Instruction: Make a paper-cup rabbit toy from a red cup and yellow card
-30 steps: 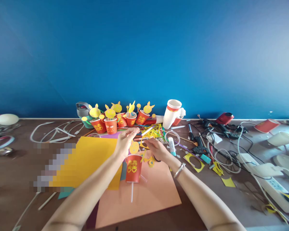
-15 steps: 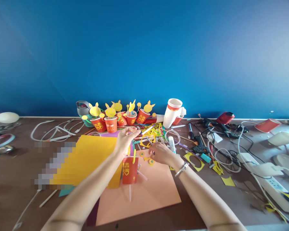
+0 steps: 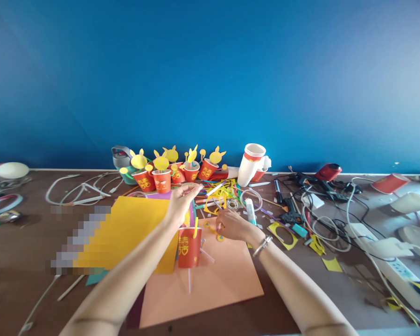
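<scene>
My left hand (image 3: 180, 203) is raised over the papers with its fingertips pinched together beside a white straw (image 3: 215, 189) that points right. Just below its wrist is a red paper cup (image 3: 189, 247) with a gold emblem. A thin white stick (image 3: 189, 281) pokes out under the cup and a yellow paper piece (image 3: 195, 227) stands edge-on at its rim. My right hand (image 3: 232, 225), with a bracelet on the wrist, lies low on the orange sheet (image 3: 227, 284). Its fingers curl down over small yellow cutouts (image 3: 220, 237).
Several finished red cups with yellow bunny toppers (image 3: 161, 175) line the blue wall beside a stack of cups (image 3: 252, 163). A yellow sheet (image 3: 126, 228) lies left. A glue stick (image 3: 250, 211), glue gun (image 3: 290, 211), cables and a power strip (image 3: 388, 261) crowd the right.
My right hand dropped from the straw near my left hand down onto the cutouts on the orange sheet. The cup shifted slightly left and turned, so its yellow piece now shows edge-on.
</scene>
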Action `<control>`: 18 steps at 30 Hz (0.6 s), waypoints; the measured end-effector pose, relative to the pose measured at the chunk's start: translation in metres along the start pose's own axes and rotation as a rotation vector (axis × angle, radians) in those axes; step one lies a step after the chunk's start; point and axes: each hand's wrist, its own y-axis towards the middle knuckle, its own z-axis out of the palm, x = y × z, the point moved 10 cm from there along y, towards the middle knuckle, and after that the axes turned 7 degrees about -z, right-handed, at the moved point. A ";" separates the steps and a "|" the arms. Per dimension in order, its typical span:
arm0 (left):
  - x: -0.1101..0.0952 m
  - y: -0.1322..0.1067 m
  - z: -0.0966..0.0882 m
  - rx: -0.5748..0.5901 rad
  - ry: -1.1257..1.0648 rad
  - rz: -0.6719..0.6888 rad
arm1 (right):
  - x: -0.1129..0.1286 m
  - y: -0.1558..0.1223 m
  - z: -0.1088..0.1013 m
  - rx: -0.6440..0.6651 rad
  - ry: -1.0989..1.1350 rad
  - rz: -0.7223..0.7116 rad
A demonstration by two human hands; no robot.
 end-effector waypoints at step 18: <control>-0.008 -0.004 0.006 0.033 0.210 0.107 | 0.011 0.000 0.002 -0.017 -0.026 0.065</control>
